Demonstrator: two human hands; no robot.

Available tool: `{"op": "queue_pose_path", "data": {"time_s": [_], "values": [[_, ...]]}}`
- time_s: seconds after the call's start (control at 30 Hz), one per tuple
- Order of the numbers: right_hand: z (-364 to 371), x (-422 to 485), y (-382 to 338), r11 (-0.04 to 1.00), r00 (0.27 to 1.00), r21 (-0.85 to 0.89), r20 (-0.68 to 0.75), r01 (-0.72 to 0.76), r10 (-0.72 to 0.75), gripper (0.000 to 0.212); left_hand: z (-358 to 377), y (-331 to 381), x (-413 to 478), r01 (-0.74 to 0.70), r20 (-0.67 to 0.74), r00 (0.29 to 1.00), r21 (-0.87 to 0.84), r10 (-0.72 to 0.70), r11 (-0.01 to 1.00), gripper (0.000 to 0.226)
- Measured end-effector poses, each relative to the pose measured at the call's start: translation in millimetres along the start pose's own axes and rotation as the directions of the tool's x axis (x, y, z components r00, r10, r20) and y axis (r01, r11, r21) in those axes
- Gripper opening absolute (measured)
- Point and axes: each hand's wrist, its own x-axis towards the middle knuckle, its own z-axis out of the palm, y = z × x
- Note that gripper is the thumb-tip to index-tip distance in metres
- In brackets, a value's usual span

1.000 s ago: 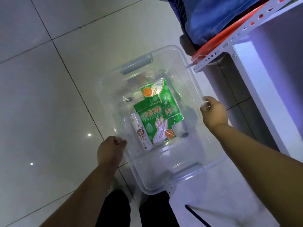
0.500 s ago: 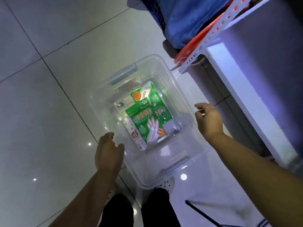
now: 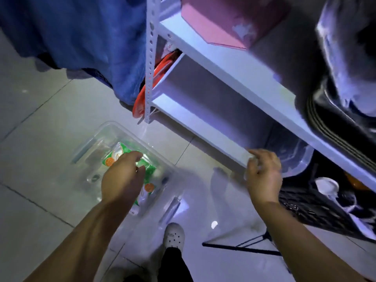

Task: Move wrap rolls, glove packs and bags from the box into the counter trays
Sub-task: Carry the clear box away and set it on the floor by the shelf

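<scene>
Left hand [image 3: 122,178] over clear box [image 3: 114,129], grip apart; right hand [image 3: 263,176] (blurred) seemingly loose, empty.

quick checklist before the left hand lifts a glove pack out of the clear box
1. Clear box set down on the floor: ok.
2. Green glove pack still inside the box: ok.
3. Left hand positioned over the pack: ok.
4. Left hand fingers closed on the pack: cannot tell, the hand hides the contact.
5. Right hand free of the box: ok, it is beside the white shelf edge.
6. Counter trays in sight for the drop: not ok, none visible.
</scene>
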Motion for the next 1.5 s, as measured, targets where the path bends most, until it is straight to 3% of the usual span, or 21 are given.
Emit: {"op": "queue_pose_path", "data": {"time_s": [0.1, 0.2, 0.3, 0.4, 0.6, 0.77, 0.9, 1.0, 1.1, 1.23, 1.37, 1.5], "values": [[-42.8, 7.1, 22.0, 0.982, 0.960, -0.067, -0.230, -0.176, 0.157, 0.024, -0.6, 28.0, -7.6, -0.069, 0.083, 0.994, 0.002, 0.069, 0.998, 0.032], [-65.4, 24.8, 42.3, 0.901, 0.866, -0.053, -0.304, -0.431, 0.397, 0.027, 3.4, 43.0, -16.5, -0.136, 0.175, 0.977, 0.059, 0.124, 0.989, 0.031], [-66.7, 48.5, 60.5, 0.827, 0.821, -0.074, -0.201, -0.558, 0.535, 0.037, 9.4, 47.3, -21.8, -0.182, 0.213, 0.963, 0.074, 0.163, 0.981, 0.033], [-59.7, 67.4, 68.0, 0.797, 0.796, 0.018, -0.048, -0.604, 0.604, 0.049, 16.2, 44.9, -24.7, -0.198, 0.233, 0.957, 0.092, 0.172, 0.976, 0.032], [-38.9, 63.7, 44.4, 0.754, 0.796, 0.259, 0.144, -0.604, 0.588, 0.034, 21.0, 27.2, -41.3, -0.177, 0.268, 0.953, 0.120, 0.140, 0.977, 0.031], [-18.5, 15.3, -4.4, 0.830, 0.881, 0.296, 0.196, -0.472, 0.431, 0.030, 1.6, 17.7, -47.5, -0.187, 0.239, 0.959, 0.118, 0.155, 0.975, 0.033], [-15.8, -32.8, -34.6, 0.946, 0.946, 0.141, 0.190, -0.290, 0.262, 0.034, -26.1, 15.7, -46.1, -0.237, 0.191, 0.959, 0.127, 0.210, 0.963, 0.034], [-23.6, -68.4, -51.6, 0.990, 0.952, 0.073, 0.290, -0.120, 0.094, 0.037, -46.1, 17.7, -48.4, -0.293, 0.165, 0.948, 0.119, 0.272, 0.949, 0.037], [-28.4, -101.3, -70.9, 0.995, 0.903, 0.087, 0.422, 0.052, -0.085, 0.037, -63.1, 19.8, -55.7, -0.433, 0.142, 0.899, 0.134, 0.415, 0.891, 0.046], [-22.0, -137.1, -95.4, 0.962, 0.822, 0.076, 0.505, 0.264, -0.265, 0.025, -78.5, 5.0, -65.0, -0.663, 0.223, 0.748, 0.211, 0.625, 0.718, 0.059], [0.1, -156.0, -114.5, 0.911, 0.737, 0.106, 0.555, 0.397, -0.386, 0.030, -79.0, -35.6, -62.9, -0.712, 0.393, 0.701, 0.329, 0.596, 0.621, 0.056], [37.9, -166.1, -120.8, 0.859, 0.651, 0.143, 0.595, 0.492, -0.472, 0.032, -75.3, -71.5, -61.4, -0.730, 0.393, 0.684, 0.379, 0.615, 0.569, 0.057]]}}
